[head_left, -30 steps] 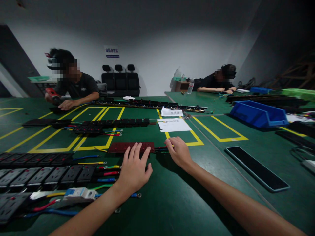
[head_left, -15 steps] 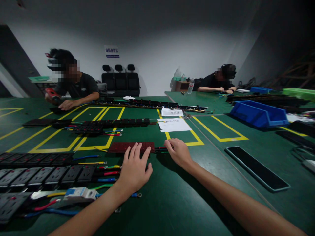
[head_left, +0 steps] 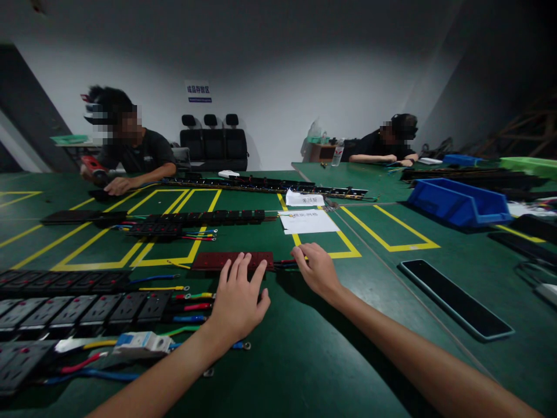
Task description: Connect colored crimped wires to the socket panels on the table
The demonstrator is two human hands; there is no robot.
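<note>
A dark red socket strip (head_left: 209,260) lies flat on the green table. Over its near edge rests my left hand (head_left: 239,296), fingers spread and fingertips on the strip. Dark, red and green wires (head_left: 285,265) come out of the strip's right end. My right hand (head_left: 318,268) has its fingers curled round the far end of these wires, hiding their tips. A yellow wire (head_left: 178,263) sticks out at the strip's left end. Left of my left hand are rows of black socket strips (head_left: 93,313) with coloured leads ending in ring terminals.
A phone (head_left: 455,297) lies to the right, below a blue bin (head_left: 459,203). Paper sheets (head_left: 308,222) and more black strips (head_left: 195,219) lie farther back among yellow tape lines. One co-worker (head_left: 139,152) holds a red power tool (head_left: 93,165); another (head_left: 383,145) sits at back right.
</note>
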